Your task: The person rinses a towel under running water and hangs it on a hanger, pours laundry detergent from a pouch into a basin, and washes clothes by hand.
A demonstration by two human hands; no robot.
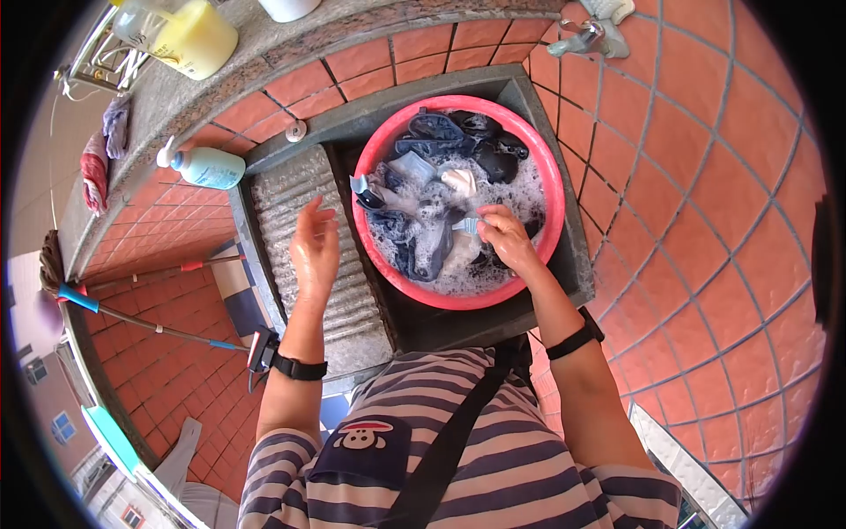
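A pink basin (553,212) holds soapy water with dark wet clothes (432,132) and a few paler pieces of cloth (458,182) among the suds. My right hand (507,236) is over the basin's right half, fingers drawn together. At its fingertips is a small light-blue, ridged piece (465,226) whose kind I cannot make out. My left hand (315,251) is raised above the ribbed stone washboard (291,207), left of the basin. Its fingers are apart and nothing is in them.
The basin stands in a dark stone sink (423,331). A pump bottle (209,167) is at the sink's upper left. A tap (582,41) juts from the tiled wall. On the ledge are a yellow container (196,40) and cloths (97,172). A mop (79,298) leans at left.
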